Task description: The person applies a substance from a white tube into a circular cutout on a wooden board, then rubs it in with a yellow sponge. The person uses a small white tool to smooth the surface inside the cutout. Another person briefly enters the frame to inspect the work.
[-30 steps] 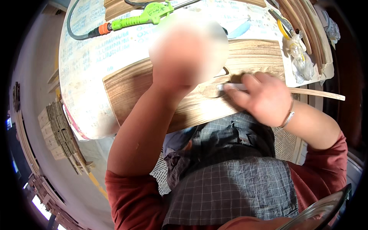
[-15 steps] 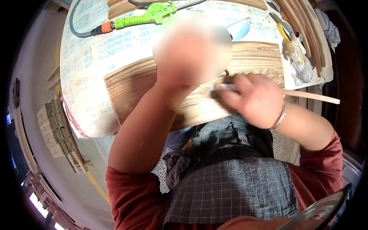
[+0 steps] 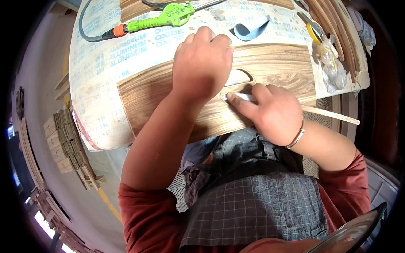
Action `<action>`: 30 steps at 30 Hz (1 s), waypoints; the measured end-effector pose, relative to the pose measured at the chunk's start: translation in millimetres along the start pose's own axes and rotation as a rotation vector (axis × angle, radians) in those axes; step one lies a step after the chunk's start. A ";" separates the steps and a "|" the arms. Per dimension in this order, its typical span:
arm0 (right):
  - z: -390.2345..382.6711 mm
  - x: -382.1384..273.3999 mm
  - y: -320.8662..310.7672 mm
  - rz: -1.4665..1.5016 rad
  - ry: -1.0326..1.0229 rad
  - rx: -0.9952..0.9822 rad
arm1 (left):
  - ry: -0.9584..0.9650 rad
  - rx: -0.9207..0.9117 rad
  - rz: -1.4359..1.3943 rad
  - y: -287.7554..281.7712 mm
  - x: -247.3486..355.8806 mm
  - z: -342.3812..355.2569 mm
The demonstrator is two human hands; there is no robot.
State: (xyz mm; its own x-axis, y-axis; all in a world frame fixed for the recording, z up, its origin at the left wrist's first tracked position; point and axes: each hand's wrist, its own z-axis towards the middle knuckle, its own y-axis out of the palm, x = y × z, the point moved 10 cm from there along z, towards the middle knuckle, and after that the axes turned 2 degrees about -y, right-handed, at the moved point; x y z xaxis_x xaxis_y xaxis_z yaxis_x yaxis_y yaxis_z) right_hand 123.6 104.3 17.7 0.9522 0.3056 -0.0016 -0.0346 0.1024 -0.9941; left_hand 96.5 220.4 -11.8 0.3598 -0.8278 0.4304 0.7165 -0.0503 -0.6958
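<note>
A brown wood-grained board (image 3: 147, 99) lies across the near part of the table, with a rounded slot (image 3: 240, 76) cut through it. My left hand (image 3: 201, 63) is closed over the board's far edge, left of the slot, its fingertips hidden beneath it. In my right hand (image 3: 276, 107) is a thin pale wooden stick (image 3: 331, 114), running out to the right past the board. A whitish piece (image 3: 242, 96) shows under the right thumb, at the slot's near rim. Whether it is wrapped round the stick, I cannot tell.
A curled blue sheet (image 3: 251, 29) lies beyond the board. At the far left is a bright green gun-shaped tool (image 3: 168, 17) with a hose. Yellow-handled pliers (image 3: 313, 33), a crumpled clear plastic bag (image 3: 333, 69) and long wood strips (image 3: 337, 25) are at the right.
My right hand has moved slightly left and nearer me; the stick's outer end has swung left and toward me. The blue sheet now lies further left and more curled.
</note>
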 end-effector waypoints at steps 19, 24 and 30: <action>0.1 7.9 1.3 0.074 0.118 -0.061 | 0.105 -0.047 0.003 -3.7 11.2 1.8; -22.7 51.4 2.0 0.188 0.242 -0.100 | 0.168 0.064 -0.097 -14.3 10.5 -1.4; 1.7 22.4 5.7 0.231 0.194 -0.062 | 0.040 -0.068 0.003 -1.9 6.2 -0.8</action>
State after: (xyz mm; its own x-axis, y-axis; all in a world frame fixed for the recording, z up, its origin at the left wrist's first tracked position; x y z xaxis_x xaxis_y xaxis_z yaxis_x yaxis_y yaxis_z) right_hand 144.1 113.4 12.2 0.9617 0.1266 -0.2429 -0.2438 -0.0089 -0.9698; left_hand 96.9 215.0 -8.3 0.3369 -0.8495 0.4061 0.6726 -0.0848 -0.7352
